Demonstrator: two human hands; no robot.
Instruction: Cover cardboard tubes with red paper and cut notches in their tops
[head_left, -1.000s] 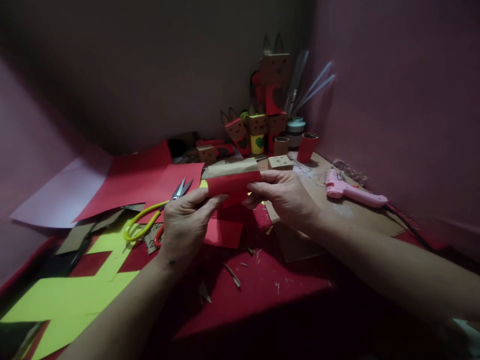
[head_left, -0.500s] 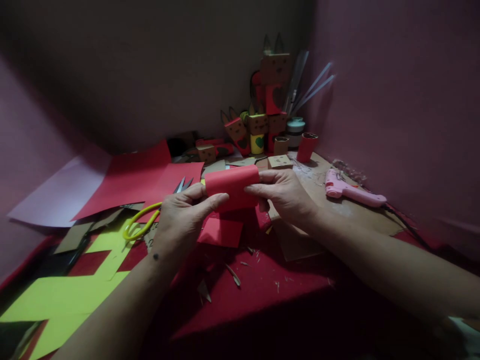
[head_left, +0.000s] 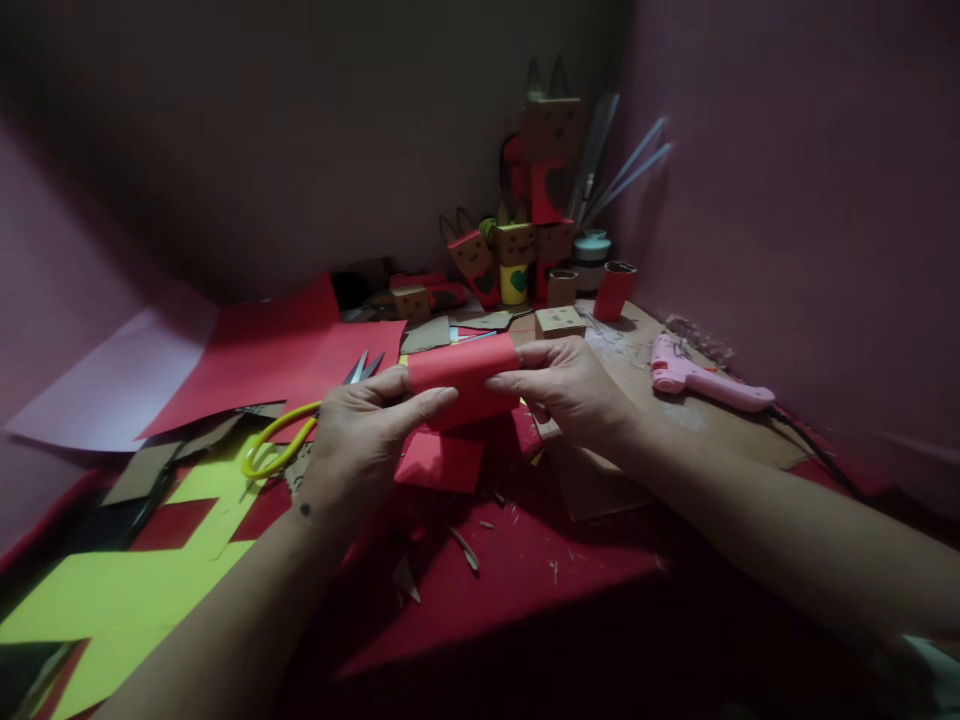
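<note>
Red paper [head_left: 461,385], one piece, bent over along its top edge, held up in front of the person, above the table and pinched at both ends. Left hand [head_left: 360,425]: closed on the left end, thumb laid along the front face, fingertips behind the paper and hidden. Right hand [head_left: 574,390]: closed on the right end, thumb pressed to the front, forefinger at the upper corner. Just below, flat on the dark red table [head_left: 540,590]: one smaller red piece [head_left: 442,462]; nearer the person, pale scraps [head_left: 465,550]. Beside the left hand: scissors [head_left: 274,452], yellow handle, blades parted, partly covered by that hand. Further left: yellow paper [head_left: 105,590], cut in strips and panels; a large red sheet [head_left: 262,360]; a white sheet [head_left: 112,380], leaning outward. Beyond the right hand: brown cardboard [head_left: 742,435], bearing a pink glue gun [head_left: 705,380] laid on its side, cord trailing right. Behind the hands: a small cardboard box [head_left: 560,320] with drawn marks; a red tube [head_left: 615,292], upright; a brown tube [head_left: 562,288], upright; a jar [head_left: 592,255] with pale blue lid. At the back: eared cardboard figures, one with a yellow body [head_left: 514,285], one tall [head_left: 553,130], one tilted [head_left: 472,260]; clear sticks [head_left: 628,175], leaning near the wall
</note>
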